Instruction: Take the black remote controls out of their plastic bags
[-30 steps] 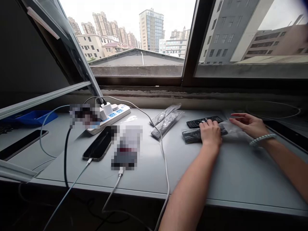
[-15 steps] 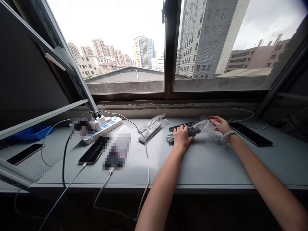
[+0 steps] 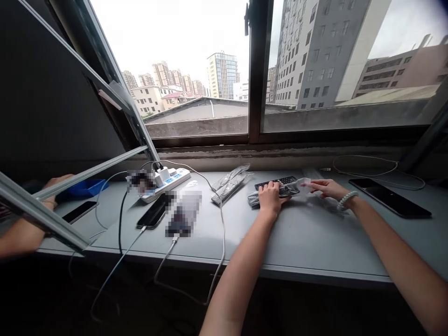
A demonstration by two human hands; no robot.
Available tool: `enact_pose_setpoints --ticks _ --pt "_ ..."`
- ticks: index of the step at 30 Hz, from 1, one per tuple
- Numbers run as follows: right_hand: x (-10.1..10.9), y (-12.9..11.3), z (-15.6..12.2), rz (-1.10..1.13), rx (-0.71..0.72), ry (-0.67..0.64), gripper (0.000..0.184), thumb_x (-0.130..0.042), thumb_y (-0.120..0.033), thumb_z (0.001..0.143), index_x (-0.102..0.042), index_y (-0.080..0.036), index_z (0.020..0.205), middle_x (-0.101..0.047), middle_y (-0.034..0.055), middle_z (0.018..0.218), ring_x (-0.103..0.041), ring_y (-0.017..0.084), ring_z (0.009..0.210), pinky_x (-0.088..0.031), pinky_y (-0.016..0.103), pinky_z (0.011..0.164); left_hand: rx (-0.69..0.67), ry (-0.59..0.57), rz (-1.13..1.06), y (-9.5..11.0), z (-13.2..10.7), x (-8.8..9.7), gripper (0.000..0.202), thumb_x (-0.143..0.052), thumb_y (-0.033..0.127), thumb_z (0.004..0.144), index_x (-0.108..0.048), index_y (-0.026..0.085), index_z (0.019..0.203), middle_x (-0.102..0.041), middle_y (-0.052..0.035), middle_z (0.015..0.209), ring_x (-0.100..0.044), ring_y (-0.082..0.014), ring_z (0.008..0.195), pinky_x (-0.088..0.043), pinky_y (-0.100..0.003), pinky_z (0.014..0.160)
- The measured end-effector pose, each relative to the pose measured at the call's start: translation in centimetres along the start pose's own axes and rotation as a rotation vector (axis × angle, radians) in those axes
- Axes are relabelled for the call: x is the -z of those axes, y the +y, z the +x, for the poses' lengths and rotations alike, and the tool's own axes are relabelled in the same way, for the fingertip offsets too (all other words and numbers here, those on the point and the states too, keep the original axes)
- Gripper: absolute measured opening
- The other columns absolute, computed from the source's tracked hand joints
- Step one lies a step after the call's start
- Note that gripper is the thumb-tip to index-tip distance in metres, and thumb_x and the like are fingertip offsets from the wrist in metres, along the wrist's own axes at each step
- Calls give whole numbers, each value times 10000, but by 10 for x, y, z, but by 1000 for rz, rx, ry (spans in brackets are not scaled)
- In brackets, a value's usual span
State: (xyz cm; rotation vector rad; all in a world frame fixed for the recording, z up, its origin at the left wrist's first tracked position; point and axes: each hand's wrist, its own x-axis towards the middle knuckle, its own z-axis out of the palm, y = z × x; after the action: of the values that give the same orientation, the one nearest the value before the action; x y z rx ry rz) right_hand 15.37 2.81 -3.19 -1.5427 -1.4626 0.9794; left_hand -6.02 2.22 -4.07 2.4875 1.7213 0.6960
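The left hand [image 3: 270,198] holds the bagged remote control [image 3: 290,188] down against the desk [image 3: 315,247], just in front of the uncovered remote control [image 3: 287,180]. The right hand [image 3: 327,188] pinches the clear plastic [image 3: 303,183] at the bag's right end. Two wrapped items [image 3: 229,185] lie to the left, near the power strip [image 3: 180,176]

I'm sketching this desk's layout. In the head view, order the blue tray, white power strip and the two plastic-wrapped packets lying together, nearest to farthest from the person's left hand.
From the left hand:
1. Plastic-wrapped packets: to its left, farther back.
2. White power strip: farther left.
3. Blue tray: far left, past the strip.
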Motion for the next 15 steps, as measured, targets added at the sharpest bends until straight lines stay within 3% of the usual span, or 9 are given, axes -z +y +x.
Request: enact_pose_setpoints --ticks 2,4,10,15 --pt "-1 1 -1 -19 -27 -107 362 -710 -431 610 -727 -211 898 -646 69 864 -512 156 686 -332 230 465 -8 4 -1 0 0 -1 421 -546 538 806 -523 228 1090 -573 -28 1082 -537 -194 987 -357 -323 871" --pt "-3 3 1 -7 -48 -129 380 -712 -430 607 -720 -222 926 -638 62 820 -503 158 671 -341 244 469 -18 12 3 1 0 -1 413 -527 537 819 -518 229 1095 -574 -28 1075 -535 -191 985 -360 -323 868" --pt "-10 8 12 54 -137 -47 241 -646 -412 658 -670 -173 638 -630 105 657 -496 171 615 -356 272 471 -134 64 42 7 1 3 384 -514 516 836 -512 241 1104 -573 -26 1048 -524 -192 982 -351 -311 872" --pt "-7 3 10 121 -114 -9 234 -657 -387 642 -664 -153 657 -602 86 624 -517 162 668 -327 226 469 -177 86 53 13 3 7 412 -517 495 841 -489 256 1176 -570 -24 1056 -515 -193 971 -348 -297 861"
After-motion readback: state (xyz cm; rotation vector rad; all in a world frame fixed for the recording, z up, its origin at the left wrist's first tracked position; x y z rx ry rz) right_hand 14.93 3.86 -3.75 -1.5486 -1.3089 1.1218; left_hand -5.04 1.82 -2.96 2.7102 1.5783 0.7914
